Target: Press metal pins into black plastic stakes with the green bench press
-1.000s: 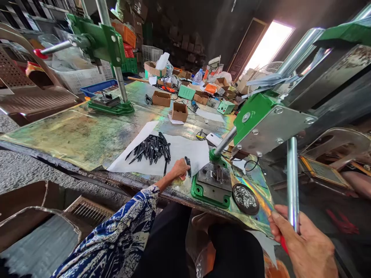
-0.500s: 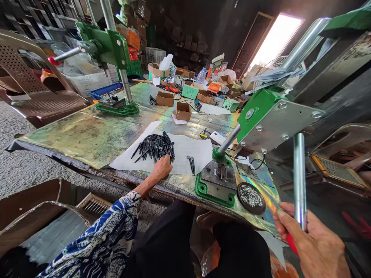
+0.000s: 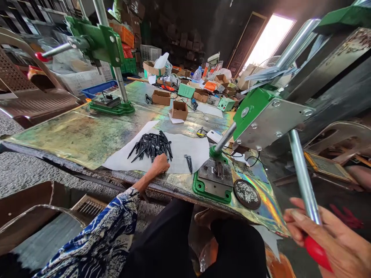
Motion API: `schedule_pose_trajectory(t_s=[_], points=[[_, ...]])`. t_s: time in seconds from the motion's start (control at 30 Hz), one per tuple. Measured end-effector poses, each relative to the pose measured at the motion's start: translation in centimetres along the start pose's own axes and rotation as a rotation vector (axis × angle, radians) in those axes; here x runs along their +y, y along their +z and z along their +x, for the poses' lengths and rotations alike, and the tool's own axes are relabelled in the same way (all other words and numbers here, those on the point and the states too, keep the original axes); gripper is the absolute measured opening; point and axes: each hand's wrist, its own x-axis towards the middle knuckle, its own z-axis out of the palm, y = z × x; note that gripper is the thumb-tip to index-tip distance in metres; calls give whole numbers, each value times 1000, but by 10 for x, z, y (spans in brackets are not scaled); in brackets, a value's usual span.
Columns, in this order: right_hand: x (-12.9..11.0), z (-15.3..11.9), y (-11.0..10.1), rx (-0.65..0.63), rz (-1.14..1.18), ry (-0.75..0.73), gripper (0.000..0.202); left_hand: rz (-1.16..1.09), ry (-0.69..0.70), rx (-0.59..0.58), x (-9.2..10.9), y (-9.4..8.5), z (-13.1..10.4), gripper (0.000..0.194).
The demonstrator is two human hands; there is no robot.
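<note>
My left hand [image 3: 159, 163] rests at the near edge of a pile of slim black pointed pieces [image 3: 147, 146], fingers curled down; what is in them is hidden. The pile lies on a white sheet [image 3: 188, 143], and a few of the same pieces [image 3: 188, 163] lie apart to its right. Around the steel lever [image 3: 304, 175] of a green hand press [image 3: 255, 112], near its red knob [image 3: 315, 251], my right hand [image 3: 333, 239] is closed. The press base [image 3: 213, 185] stands at the table's front edge, a dark fixture on its plate.
Right of the press base sits a round dark dish [image 3: 247, 194] of small shiny metal parts. A second green press [image 3: 111, 104] stands at the left back. Small cardboard boxes [image 3: 179, 110] and clutter fill the far table [image 3: 72, 135]. An open carton [image 3: 34, 208] is at lower left.
My right hand has swung the lever a little outward to the right, and more of the red knob shows. My left hand stays at the pile. The whole view has shifted slightly.
</note>
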Motion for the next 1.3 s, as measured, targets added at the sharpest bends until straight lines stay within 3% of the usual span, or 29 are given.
schedule_pose_trajectory(t_s=[0.1,0.2,0.33,0.43,0.5,0.57,0.63,0.73,0.83,1.07,1.3], points=[[-2,9,-14,85,76,-44,41,-280,-81,-75,-3,-2,-9,9],[-12,9,-23,120,130,-116,39,-425,-47,-131,-3,-2,-23,4],[-34,-16,-17,111,259,-181,52,-794,120,-29,2,7,-32,30],[-34,-32,-8,30,341,-187,69,-880,232,-17,9,23,-34,40],[-18,-30,-2,-2,342,-191,80,-811,297,-26,13,35,-35,39],[10,-17,4,-8,222,-177,79,-730,349,-26,16,45,-40,36],[46,4,11,-10,-39,-125,59,-676,375,-20,18,51,-46,34],[96,41,23,9,-237,-48,43,-628,385,-7,23,50,-55,31],[129,71,32,9,-480,3,22,-577,366,-10,27,44,-62,30],[147,92,49,-20,-976,102,9,-568,296,-87,25,43,-67,35],[153,92,59,-12,-1130,84,12,-542,250,-119,14,52,-65,41]])
